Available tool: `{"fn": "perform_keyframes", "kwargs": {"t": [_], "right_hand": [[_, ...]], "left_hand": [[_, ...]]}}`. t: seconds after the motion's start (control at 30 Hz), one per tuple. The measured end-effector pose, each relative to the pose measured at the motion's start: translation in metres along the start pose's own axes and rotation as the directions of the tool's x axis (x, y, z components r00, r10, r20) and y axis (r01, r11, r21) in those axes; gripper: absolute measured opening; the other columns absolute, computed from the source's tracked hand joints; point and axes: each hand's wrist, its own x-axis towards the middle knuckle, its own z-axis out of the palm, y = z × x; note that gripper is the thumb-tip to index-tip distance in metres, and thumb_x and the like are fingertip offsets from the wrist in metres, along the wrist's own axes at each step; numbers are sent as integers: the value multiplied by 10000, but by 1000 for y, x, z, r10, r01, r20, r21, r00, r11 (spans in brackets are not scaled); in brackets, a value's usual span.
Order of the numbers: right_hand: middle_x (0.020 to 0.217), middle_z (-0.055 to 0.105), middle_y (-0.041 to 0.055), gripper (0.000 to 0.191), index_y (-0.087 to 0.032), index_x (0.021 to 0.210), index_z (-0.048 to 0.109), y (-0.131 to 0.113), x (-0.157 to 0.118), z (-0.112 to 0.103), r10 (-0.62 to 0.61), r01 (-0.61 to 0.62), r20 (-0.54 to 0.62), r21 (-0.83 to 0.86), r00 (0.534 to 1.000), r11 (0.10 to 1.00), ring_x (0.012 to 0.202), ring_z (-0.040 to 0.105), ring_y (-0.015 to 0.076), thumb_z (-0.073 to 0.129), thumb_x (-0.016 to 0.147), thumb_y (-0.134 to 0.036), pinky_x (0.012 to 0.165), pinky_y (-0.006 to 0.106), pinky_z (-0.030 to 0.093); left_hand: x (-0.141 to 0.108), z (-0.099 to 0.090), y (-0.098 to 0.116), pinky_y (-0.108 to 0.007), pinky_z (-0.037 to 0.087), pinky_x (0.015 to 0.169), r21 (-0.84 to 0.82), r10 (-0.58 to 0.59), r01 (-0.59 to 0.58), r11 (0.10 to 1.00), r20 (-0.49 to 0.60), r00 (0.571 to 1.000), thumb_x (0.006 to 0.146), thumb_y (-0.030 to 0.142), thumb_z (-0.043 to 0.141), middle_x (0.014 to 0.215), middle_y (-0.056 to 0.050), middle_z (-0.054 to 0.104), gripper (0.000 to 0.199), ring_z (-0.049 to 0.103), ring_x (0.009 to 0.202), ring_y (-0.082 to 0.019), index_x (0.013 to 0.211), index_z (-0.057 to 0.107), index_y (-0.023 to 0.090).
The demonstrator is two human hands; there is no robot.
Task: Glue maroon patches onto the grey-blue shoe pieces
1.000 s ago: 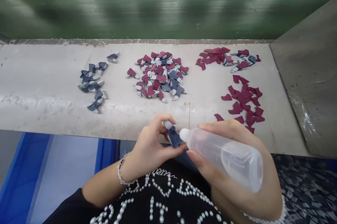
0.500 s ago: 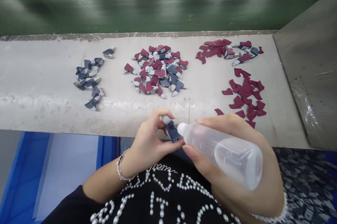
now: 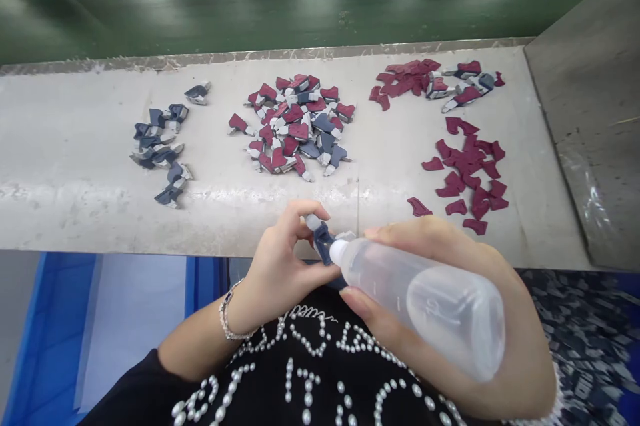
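Note:
Between the thumb and fingers of my left hand [image 3: 277, 273] is a small dark blue and grey plastic part [image 3: 323, 239], held above the table's front edge. My right hand [image 3: 440, 306] is wrapped round a translucent squeeze bottle [image 3: 420, 299], tilted so its white tip [image 3: 338, 252] points left and meets or nearly meets the blue part. The bottle hides part of that piece; whether liquid comes out cannot be seen. Beyond my hands lies a pile of blue-and-grey parts with maroon pieces on many of them [image 3: 295, 126].
Several blue-grey parts [image 3: 163, 139] lie at the left. Loose maroon pieces [image 3: 470, 163] spread over the right of the pale table [image 3: 75, 166]. A metal panel [image 3: 590, 113] bounds the right side. Blue bins stand below, one at left [image 3: 55, 319]; dark parts [image 3: 585, 346] fill the lower right.
The bottle's tip has shifted slightly left along the blue part, which has turned a little in my left hand. The whole view has moved slightly.

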Motion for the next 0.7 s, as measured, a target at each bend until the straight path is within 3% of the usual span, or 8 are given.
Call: {"fn": "perform_keyframes", "kwargs": {"t": [0.13,0.37,0.6,0.7], "right_hand": [[747,611,-88,241,-301,868,517,1,1,0,20,-20,-30,-3,999,1000,563,577,112,752,837,-344,559,209,554],[774,660,-71,264,-291,856,477,1,-1,-1,-23,26,54,-57,998,998,644,655,134,728,848,-371,586,227,566],[799,677,-43,259,-279,830,481,1,-2,-5,-15,17,18,-107,1000,994,635,656,143,704,875,-404,520,232,545],[809,687,-39,289,-283,803,460,2,-3,-6,-35,43,68,-121,997,992,646,665,158,721,857,-395,506,253,538]], "left_hand": [[1,0,0,-196,523,636,11,8,-8,1000,13,1000,754,118,794,737,88,613,463,600,627,-91,1061,483,271],[2,-3,-1,-200,518,634,39,2,-2,999,1,1000,738,113,802,794,66,657,485,599,658,-99,1071,486,270],[3,-4,0,-224,514,629,171,30,-31,985,8,1000,728,96,754,760,66,631,457,586,626,-107,1081,510,254],[2,-4,-1,-221,525,628,141,35,-36,989,13,999,736,126,786,793,56,644,472,602,636,-108,1087,500,259]]}}
